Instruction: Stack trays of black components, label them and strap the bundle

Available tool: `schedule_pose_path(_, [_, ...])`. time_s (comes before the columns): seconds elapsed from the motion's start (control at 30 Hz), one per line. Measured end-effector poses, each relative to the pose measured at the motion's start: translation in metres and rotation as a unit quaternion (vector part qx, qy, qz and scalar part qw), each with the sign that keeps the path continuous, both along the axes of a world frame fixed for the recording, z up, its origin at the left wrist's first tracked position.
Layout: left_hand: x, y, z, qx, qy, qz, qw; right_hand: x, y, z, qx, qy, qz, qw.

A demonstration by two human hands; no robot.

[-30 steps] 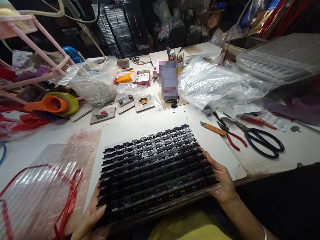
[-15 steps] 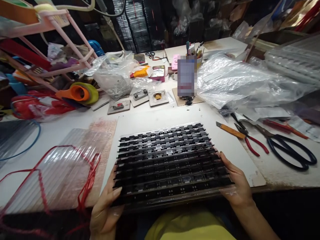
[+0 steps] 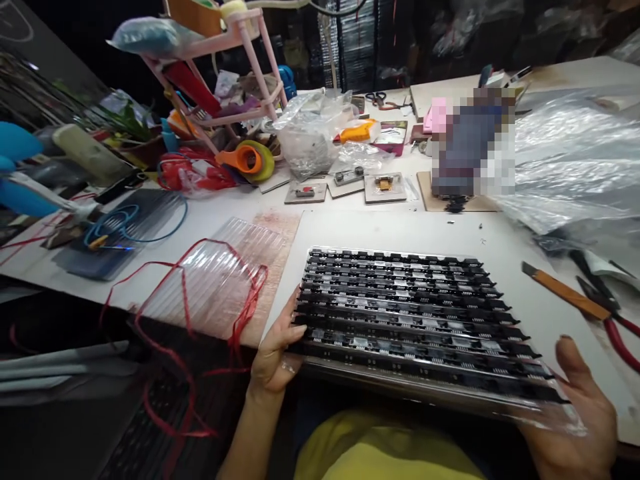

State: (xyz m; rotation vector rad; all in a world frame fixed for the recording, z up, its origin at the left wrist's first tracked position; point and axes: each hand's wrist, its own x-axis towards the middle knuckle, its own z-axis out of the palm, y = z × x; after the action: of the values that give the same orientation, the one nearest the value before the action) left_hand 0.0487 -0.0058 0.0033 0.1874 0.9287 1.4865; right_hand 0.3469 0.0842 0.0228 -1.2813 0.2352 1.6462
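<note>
A clear plastic tray (image 3: 425, 385) carries several rows of black strips (image 3: 400, 303), each lined with small metal pins. It is held between both hands over the front edge of the table, slanting down toward the right. My left hand (image 3: 277, 350) grips the tray's left end, thumb on top and fingers underneath, partly hidden. At the other end my right hand (image 3: 587, 403) holds the tray from below and the side, its thumb raised off the edge. A white board (image 3: 345, 230) lies under the tray's far side.
Left of the board lie an empty ribbed clear tray (image 3: 235, 243) and a tangled red ribbon (image 3: 250, 303). An orange cutter (image 3: 565, 291) and red-handled pliers (image 3: 620, 343) lie at right. Behind are small part samples (image 3: 385, 188), plastic bags (image 3: 575, 153) and a pink rack (image 3: 255, 67).
The view has turned left, showing more of the table's left side. Both hands still hold the tray, now slanted down to the right. My right thumb stands more apart from the strips.
</note>
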Motion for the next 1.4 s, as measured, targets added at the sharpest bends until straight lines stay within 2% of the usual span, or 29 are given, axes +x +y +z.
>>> schedule_pose_path(0.13, [-0.003, 0.002, 0.000, 0.003, -0.021, -0.024, 0.999, -0.005, -0.008, 0.000, 0.026, -0.025, -0.017, 0.999])
schedule_pose_path(0.3, [-0.008, 0.005, 0.001, 0.004, -0.024, -0.031, 0.999, -0.006, -0.011, -0.002, 0.030, 0.003, 0.045, 0.999])
schedule_pose_path(0.53, [-0.011, 0.005, -0.002, -0.017, -0.010, -0.024, 1.000, -0.001, -0.009, -0.007, 0.057, 0.026, 0.078, 0.995])
schedule_pose_path(0.67, [-0.011, 0.003, -0.003, -0.038, -0.010, -0.017, 0.999, 0.002, -0.008, -0.013, 0.062, 0.045, 0.088, 0.993])
schedule_pose_path(0.77, [-0.010, 0.002, -0.001, -0.059, -0.007, -0.008, 0.998, 0.002, -0.007, -0.014, 0.100, 0.064, 0.111, 0.987])
schedule_pose_path(0.93, [-0.013, 0.006, 0.000, -0.131, -0.005, 0.015, 0.991, 0.002, -0.006, -0.013, 0.129, 0.130, 0.134, 0.974])
schedule_pose_path(1.07, [-0.016, 0.011, 0.001, -0.160, 0.006, 0.050, 0.986, 0.003, -0.002, -0.014, 0.125, 0.196, 0.098, 0.968])
schedule_pose_path(1.2, [-0.014, 0.010, 0.001, -0.043, -0.026, 0.081, 0.995, 0.002, 0.002, -0.016, 0.131, 0.230, 0.016, 0.964])
schedule_pose_path(1.27, [-0.011, 0.006, -0.001, -0.013, -0.047, 0.078, 0.996, 0.002, 0.002, -0.016, 0.133, 0.235, 0.002, 0.963])
schedule_pose_path(1.4, [-0.005, 0.001, -0.005, -0.053, -0.056, 0.084, 0.993, 0.002, 0.001, -0.017, 0.138, 0.232, 0.003, 0.963])
